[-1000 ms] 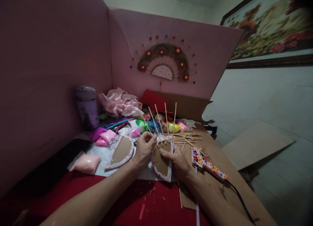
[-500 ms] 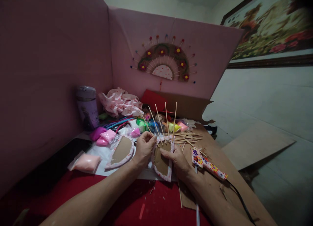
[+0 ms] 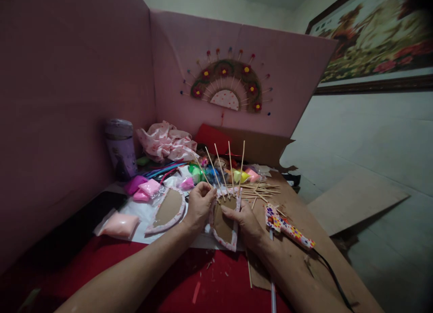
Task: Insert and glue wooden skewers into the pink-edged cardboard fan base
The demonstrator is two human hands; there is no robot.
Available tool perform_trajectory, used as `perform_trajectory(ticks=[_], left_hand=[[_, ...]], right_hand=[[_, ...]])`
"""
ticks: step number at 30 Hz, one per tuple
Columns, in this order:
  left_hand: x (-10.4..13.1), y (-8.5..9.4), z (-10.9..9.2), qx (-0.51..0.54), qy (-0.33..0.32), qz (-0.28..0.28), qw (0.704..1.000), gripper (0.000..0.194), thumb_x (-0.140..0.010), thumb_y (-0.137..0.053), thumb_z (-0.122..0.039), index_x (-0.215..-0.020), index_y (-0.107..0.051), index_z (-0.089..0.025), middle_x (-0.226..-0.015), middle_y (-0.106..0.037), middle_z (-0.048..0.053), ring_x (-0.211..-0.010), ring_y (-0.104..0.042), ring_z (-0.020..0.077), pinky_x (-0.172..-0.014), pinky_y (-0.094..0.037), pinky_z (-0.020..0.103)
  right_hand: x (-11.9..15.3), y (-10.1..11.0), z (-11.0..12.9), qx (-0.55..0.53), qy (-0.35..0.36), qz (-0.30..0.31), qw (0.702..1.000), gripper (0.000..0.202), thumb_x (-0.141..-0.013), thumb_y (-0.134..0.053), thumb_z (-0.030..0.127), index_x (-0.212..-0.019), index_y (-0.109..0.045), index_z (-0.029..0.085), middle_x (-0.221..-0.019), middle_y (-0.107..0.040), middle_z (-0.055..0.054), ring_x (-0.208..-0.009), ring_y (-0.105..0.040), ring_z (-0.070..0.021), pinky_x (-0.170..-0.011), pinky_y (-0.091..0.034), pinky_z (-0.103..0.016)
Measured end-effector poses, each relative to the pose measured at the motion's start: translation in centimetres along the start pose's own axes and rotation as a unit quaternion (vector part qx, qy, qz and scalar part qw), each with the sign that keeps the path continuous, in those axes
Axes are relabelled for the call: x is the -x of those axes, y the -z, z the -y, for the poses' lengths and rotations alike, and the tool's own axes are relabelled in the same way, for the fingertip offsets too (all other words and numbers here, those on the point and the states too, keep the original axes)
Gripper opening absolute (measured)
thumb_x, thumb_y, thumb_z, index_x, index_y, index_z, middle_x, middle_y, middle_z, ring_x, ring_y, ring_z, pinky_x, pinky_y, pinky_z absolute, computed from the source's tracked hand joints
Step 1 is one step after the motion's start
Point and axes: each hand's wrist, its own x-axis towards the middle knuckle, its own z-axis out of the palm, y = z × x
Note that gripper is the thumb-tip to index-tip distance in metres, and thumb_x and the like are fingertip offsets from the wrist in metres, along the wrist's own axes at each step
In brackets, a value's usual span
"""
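A half-round cardboard piece (image 3: 225,225) with a pink patterned cloth rim is held upright between my hands. Several thin wooden sticks (image 3: 230,162) fan upward from its top edge. My left hand (image 3: 200,201) pinches the lower end of the leftmost stick at the piece's upper left. My right hand (image 3: 246,219) grips the right side, its thumb on the brown cardboard face near the stick ends. A similar half-round piece (image 3: 168,208) lies on white paper to the left, with no sticks on it.
Loose sticks (image 3: 267,189) and a flower-patterned glue gun (image 3: 287,229) with a black cord lie on the right. Coloured clay packets (image 3: 149,190), a purple tumbler (image 3: 121,148) and crumpled cloth (image 3: 165,141) stand behind. A decorated fan (image 3: 226,85) hangs on the pink board.
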Motion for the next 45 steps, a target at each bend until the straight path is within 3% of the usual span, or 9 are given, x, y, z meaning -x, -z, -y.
perform_trajectory(ticks=[45], left_hand=[[0.06,0.02,-0.19,0.002,-0.012,0.005,1.0,0.027,-0.063,-0.073,-0.032,-0.062,-0.051,-0.017,-0.055,-0.048,-0.005,-0.052,-0.041,0.0076,-0.051,-0.032,0.02]], right_hand=[[0.13,-0.17,0.15,0.013,0.005,-0.009,1.0,0.039,-0.054,-0.085,0.029,-0.086,-0.066,0.016,-0.07,-0.07,-0.001,-0.057,-0.061,-0.0149,-0.061,-0.049,-0.029]])
